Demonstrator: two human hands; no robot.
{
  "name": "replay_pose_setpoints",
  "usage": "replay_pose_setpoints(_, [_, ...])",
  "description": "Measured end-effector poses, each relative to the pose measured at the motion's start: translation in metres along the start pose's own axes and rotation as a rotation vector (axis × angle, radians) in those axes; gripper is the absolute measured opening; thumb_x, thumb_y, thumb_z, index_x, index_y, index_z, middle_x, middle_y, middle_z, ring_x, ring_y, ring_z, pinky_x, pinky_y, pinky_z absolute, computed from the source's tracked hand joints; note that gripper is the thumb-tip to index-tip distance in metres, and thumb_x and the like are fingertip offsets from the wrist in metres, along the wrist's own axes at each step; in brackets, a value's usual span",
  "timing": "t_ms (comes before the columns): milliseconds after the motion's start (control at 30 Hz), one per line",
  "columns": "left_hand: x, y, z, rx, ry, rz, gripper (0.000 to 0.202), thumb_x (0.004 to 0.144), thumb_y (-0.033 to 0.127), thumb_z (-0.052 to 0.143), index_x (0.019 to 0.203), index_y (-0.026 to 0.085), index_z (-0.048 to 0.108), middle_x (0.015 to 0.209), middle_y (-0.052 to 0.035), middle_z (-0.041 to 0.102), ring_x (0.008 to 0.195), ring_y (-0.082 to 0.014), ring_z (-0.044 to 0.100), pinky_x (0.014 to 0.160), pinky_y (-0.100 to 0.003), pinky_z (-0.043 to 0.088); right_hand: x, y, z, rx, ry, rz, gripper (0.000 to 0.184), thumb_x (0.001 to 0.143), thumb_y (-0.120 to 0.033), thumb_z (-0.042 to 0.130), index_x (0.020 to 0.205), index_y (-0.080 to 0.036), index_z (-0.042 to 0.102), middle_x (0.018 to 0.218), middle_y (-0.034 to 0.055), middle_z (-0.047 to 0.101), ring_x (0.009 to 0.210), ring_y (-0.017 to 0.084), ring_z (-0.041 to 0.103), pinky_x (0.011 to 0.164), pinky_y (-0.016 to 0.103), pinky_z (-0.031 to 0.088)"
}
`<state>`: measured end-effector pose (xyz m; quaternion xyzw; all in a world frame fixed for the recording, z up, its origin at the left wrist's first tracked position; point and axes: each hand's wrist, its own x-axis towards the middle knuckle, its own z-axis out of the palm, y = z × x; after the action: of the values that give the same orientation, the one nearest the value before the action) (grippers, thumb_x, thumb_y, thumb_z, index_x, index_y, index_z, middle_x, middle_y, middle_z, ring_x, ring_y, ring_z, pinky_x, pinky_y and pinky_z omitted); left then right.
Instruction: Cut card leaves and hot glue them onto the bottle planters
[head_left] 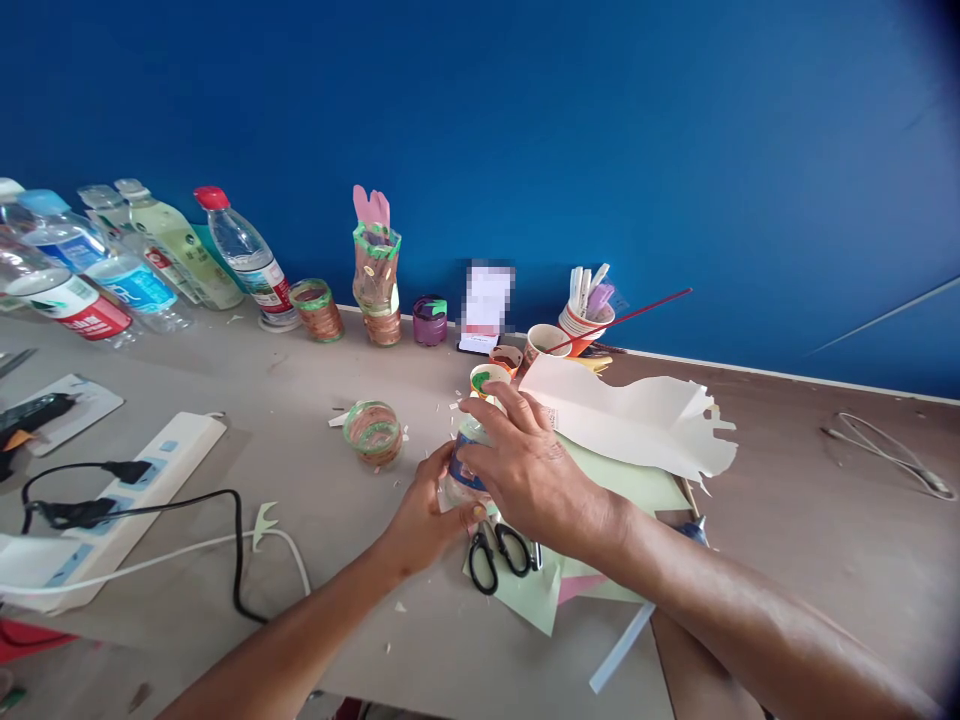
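Between my two hands is a small clear plastic bottle [466, 468] with a blue label, tilted a little on the table. My left hand [424, 515] is closed round its lower left side, thumb toward me. From the right, my right hand [529, 470] grips its upper part, with fingers bent over the top and hiding it. Black-handled scissors [484, 568] lie just below the bottle, their blades partly covered. A paper cup with green paint [487, 380] stands behind my right fingertips. Left of my hands sits a painted cut bottle ring [373, 437].
Several plastic bottles [255, 270] stand at the back left near a power strip [150, 490] with cables. Painted containers [379, 290], a phone [484, 305] and a cup with a brush [546, 348] line the wall. Torn white paper [622, 410] covers green sheets [630, 480].
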<state>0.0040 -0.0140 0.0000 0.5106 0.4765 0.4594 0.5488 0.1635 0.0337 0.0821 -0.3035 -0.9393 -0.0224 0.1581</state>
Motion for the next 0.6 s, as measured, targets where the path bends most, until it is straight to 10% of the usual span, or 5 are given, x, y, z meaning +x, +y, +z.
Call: replay_pose_setpoints(600, [-0.001, -0.003, -0.002, -0.033, 0.012, -0.028, 0.07, 0.071, 0.045, 0.077, 0.131, 0.024, 0.048, 0.133, -0.0117, 0.056, 0.129, -0.0374, 0.045, 0.107, -0.052, 0.033, -0.012, 0.019, -0.042, 0.616, 0.055, 0.274, 0.027, 0.084, -0.007, 0.047, 0.084, -0.02, 0.071, 0.084, 0.0052, 0.07, 0.079, 0.017, 0.063, 0.07, 0.03, 0.05])
